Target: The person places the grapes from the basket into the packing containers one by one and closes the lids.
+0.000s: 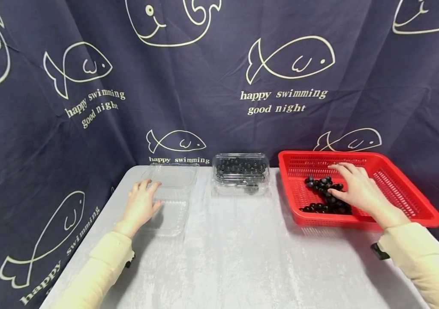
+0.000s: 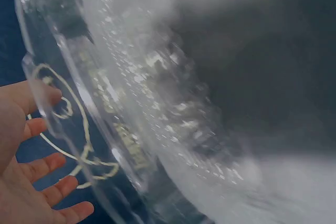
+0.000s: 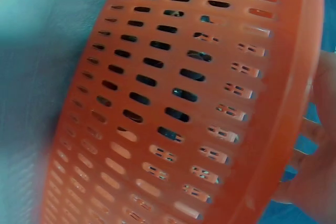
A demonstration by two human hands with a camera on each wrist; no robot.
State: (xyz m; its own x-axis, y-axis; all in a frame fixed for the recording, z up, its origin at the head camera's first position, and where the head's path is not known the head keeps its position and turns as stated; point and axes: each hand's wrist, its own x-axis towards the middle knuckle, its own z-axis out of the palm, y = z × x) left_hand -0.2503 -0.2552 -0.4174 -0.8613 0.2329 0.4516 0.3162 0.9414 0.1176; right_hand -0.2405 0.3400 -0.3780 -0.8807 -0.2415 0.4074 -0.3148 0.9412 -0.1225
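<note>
My left hand (image 1: 139, 206) is at the left edge of an opened clear plastic clamshell box (image 1: 173, 214), its fingers spread and loosely bent. In the left wrist view the box's clear rim (image 2: 63, 129) passes close to the thumb and fingers. Over a red plastic basket (image 1: 289, 197) hovers my right hand (image 1: 358, 189), fingers apart and holding nothing. Dark grapes (image 1: 320, 208) lie in the basket below and left of that hand. The right wrist view shows the slotted basket wall (image 3: 173, 98), with the hand partly hidden behind its rim.
A closed clear clamshell box (image 1: 241, 174) filled with dark grapes stands at the back middle of the grey-white table (image 1: 227, 257). Behind the table hangs a dark blue curtain (image 1: 211, 86) with fish drawings and lettering.
</note>
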